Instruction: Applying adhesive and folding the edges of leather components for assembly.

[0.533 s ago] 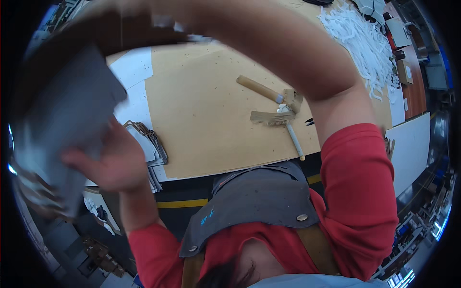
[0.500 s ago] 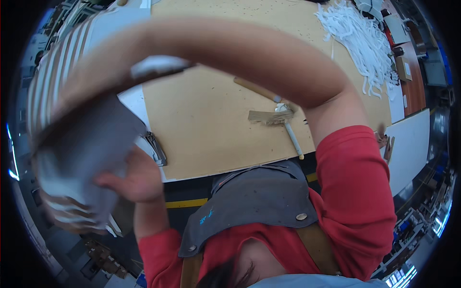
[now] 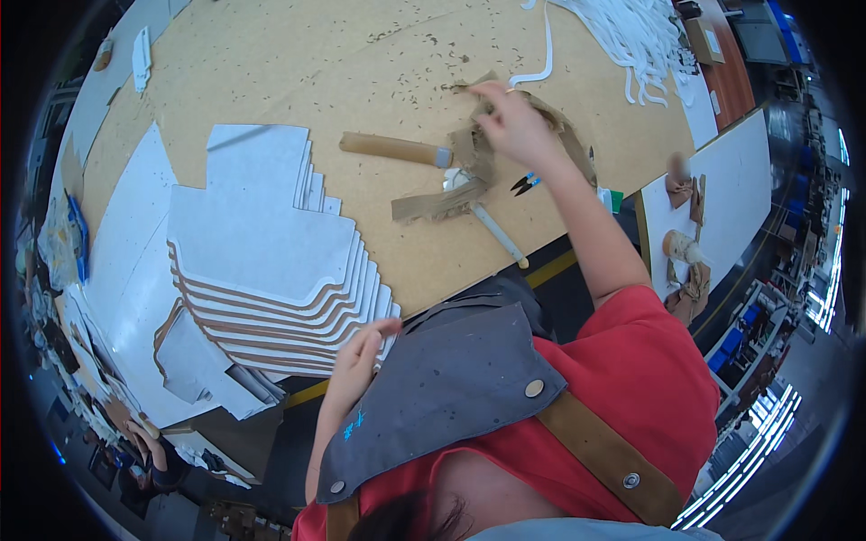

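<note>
A fanned stack of white panels with brown edges [image 3: 266, 234] lies on the table, its layers stepped toward me. My left hand [image 3: 359, 361] is at the stack's lower right corner, fingers loosely bent and a little apart, holding nothing that shows. Farther off, my right hand [image 3: 519, 126] is closed on a crumpled brown cloth strip [image 3: 472, 144]. Beside the cloth lie a tan-handled tool [image 3: 397, 149], a hammer with a pale handle [image 3: 499, 234] and small black-bladed snips [image 3: 525, 184]. Part of the hammer's head is covered by the cloth.
White strips [image 3: 622, 36] are heaped at the far right. Small brown scraps are scattered over the tan tabletop [image 3: 298, 72]. A white side board [image 3: 722, 180] at the right bears a jar [image 3: 678, 245] and brown pieces. Another person [image 3: 153, 460] is at lower left.
Both hands have left the panels at the left, which now rest fanned on the table. My right arm has swung across to the brown cloth; my view has turned.
</note>
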{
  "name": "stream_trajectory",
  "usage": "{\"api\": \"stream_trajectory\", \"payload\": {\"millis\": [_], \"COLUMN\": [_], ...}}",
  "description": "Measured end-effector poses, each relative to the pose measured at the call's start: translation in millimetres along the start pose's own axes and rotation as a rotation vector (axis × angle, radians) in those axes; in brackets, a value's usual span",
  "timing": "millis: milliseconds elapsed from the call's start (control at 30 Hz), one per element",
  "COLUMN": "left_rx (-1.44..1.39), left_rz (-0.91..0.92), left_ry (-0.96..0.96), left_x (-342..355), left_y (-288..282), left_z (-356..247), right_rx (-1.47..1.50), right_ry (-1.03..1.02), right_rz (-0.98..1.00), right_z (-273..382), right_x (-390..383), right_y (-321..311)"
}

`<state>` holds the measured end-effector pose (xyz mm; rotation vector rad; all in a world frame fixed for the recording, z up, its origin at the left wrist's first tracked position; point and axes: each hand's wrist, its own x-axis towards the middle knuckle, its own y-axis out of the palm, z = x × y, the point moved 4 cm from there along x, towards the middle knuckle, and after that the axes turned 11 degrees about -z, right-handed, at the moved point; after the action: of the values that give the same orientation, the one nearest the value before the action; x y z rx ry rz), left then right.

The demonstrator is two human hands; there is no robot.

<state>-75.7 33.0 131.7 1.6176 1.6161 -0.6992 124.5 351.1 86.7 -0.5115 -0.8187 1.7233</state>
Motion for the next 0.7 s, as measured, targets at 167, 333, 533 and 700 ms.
{"api": "stream_trajectory", "payload": {"millis": [167,333,533,700], "left_rx": [0.854,1.199,1.463,1.426], "left_rz": [-0.456,-0.543,-0.712,-0.847], "left_ry": [0.512,0.525,0.842,0.887], "left_x": [36.8,41.1,55.9,59.7], "left_y": [-26.4,-49.0,-64.2,-68.2], "left_z": [4.1,51.8,108.8,124.3], "right_rx": [-0.304,-0.368,-0.032,0.662], "right_ry": [-0.258,-0.346,-0.062,0.152], "right_rz": [0.057,0.029,-0.185,-0.680], "right_z": [-40.9,-56.4,-71.8,-113.1], "right_x": [-19.7,-17.7,-13.0,-18.3], "right_y": [-11.2,18.6,-12.9,-151.5]}}
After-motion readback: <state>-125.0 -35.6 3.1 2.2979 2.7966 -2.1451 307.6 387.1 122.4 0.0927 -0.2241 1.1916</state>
